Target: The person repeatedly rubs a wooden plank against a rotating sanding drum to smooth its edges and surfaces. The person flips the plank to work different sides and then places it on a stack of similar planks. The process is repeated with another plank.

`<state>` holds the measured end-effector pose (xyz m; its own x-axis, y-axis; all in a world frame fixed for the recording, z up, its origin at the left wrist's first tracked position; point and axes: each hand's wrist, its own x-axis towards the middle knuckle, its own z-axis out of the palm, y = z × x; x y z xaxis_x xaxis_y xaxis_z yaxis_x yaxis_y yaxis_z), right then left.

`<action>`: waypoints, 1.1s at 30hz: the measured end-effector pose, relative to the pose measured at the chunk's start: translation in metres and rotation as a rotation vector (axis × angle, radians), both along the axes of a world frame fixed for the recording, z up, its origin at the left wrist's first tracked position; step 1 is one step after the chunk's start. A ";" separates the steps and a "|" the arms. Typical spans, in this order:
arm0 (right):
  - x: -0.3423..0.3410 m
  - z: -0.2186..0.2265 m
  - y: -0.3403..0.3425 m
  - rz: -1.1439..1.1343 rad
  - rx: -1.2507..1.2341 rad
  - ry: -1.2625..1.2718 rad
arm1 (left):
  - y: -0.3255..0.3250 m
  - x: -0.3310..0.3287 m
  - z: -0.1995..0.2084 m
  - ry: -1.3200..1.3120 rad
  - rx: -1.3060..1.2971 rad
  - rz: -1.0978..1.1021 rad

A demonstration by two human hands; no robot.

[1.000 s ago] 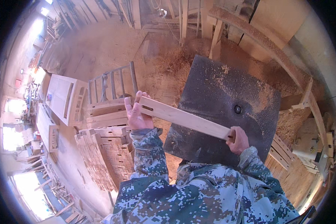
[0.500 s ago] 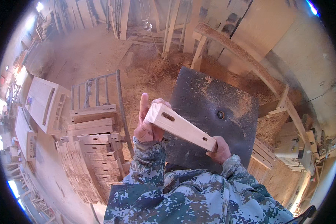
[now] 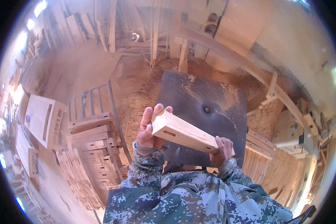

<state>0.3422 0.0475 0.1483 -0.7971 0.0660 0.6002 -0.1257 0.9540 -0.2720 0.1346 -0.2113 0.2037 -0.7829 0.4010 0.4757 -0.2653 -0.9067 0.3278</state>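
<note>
A pale, squared wooden piece (image 3: 186, 131) with slots cut in one side is held up in both hands, slanting from upper left to lower right. My left hand (image 3: 151, 128) grips its thicker end, fingers behind and over the far edge, thumb at the end. Around the thinner end wraps my right hand (image 3: 222, 150), covering part of that slotted side. Beneath the piece lies a dark, flat machine table (image 3: 224, 102) with a round hole holding a spindle-like fitting (image 3: 207, 109). Sawdust is scattered over the table's far part.
On the left, several slotted wooden pieces (image 3: 97, 149) are stacked beside a metal-railed cart (image 3: 111, 108). Pale assembled panels (image 3: 44, 118) stand farther left. A long curved beam (image 3: 250, 67) runs behind the table, with a sawdust heap (image 3: 149, 72) near it. More lumber (image 3: 259, 145) sits at right.
The wooden piece has been rolled, so a broad upper face now shows and its slotted side points lower. My right hand's fingers now lie over the top. The view has shifted.
</note>
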 end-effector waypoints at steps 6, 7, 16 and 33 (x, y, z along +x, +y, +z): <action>0.073 0.001 0.006 -0.226 0.073 0.017 | 0.005 0.043 -0.006 -0.023 -0.147 -0.134; 0.086 0.002 0.007 -0.234 0.062 -0.006 | 0.005 0.051 -0.006 -0.052 -0.207 -0.103; 0.190 -0.022 0.000 -0.443 -0.276 -0.330 | 0.005 0.137 0.004 -0.381 -0.688 -0.016; 0.199 -0.039 0.008 -0.777 -0.205 -0.813 | 0.119 0.152 -0.054 1.256 -1.187 -0.020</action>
